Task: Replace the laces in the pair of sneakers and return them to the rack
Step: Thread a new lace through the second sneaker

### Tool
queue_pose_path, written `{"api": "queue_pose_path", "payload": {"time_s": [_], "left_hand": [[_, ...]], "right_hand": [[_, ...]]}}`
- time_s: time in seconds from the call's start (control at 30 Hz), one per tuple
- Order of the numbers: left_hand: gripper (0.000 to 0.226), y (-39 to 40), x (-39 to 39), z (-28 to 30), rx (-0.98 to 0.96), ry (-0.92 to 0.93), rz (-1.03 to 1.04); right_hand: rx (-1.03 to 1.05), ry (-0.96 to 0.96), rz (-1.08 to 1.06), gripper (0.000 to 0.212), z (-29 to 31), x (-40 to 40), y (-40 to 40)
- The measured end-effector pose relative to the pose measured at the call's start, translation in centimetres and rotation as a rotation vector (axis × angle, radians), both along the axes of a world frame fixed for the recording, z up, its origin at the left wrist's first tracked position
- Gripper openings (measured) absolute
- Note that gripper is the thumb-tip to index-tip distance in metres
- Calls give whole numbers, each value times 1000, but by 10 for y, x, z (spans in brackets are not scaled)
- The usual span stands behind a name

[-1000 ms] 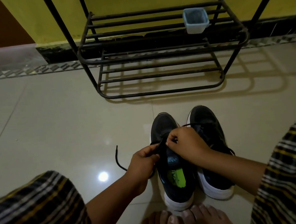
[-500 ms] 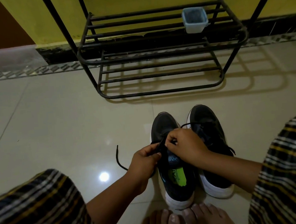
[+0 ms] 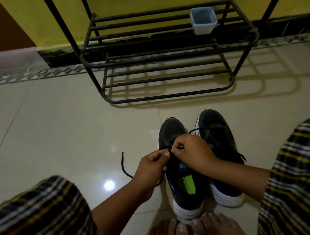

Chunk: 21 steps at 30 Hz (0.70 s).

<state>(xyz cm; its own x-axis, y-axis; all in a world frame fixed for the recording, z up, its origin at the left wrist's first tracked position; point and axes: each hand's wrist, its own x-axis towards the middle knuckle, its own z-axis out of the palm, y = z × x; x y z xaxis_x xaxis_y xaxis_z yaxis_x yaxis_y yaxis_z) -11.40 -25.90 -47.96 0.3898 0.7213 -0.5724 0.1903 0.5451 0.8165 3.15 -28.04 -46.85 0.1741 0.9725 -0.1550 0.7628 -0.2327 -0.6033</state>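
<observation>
Left hand (image 3: 151,165) and right hand (image 3: 189,150) pinching black lace (image 3: 124,167) over left sneaker (image 3: 178,172)

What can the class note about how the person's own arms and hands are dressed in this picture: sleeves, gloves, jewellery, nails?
Both forearms are bare to the frame edge, with no sleeve showing. The left hand and right hand wear no gloves, and no ring, watch or bracelet is visible. The fingernails look short and unpainted. Dark checked cloth with white and yellow stripes covers both knees.
</observation>
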Motion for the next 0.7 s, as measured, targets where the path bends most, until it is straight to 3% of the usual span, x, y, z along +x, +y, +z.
{"api": "queue_pose_path", "payload": {"time_s": [0.17,0.27,0.33,0.4,0.47,0.57,0.63,0.7], "left_hand": [[22,10,6,2,70,60,-12],[19,13,12,3,121,119,-47],[22,14,14,2,163,151,-62],[24,18,14,1,226,199,-21],[27,25,15,4,266,204,84],[34,41,20,23,247,112,236],[32,49,21,35,174,-41,359],[28,51,16,39,244,20,375]], "right_hand": [[9,28,41,11,-4,7,0],[64,-103,111,17,-4,11,-7],[220,-215,227,18,2,14,-17],[296,-126,406,17,10,14,-31],[190,3,584,17,14,10,-46],[-7,-64,773,37,9,9,-61],[-34,-140,798,47,4,8,-66],[13,-164,761,44,0,5,-68]]}}
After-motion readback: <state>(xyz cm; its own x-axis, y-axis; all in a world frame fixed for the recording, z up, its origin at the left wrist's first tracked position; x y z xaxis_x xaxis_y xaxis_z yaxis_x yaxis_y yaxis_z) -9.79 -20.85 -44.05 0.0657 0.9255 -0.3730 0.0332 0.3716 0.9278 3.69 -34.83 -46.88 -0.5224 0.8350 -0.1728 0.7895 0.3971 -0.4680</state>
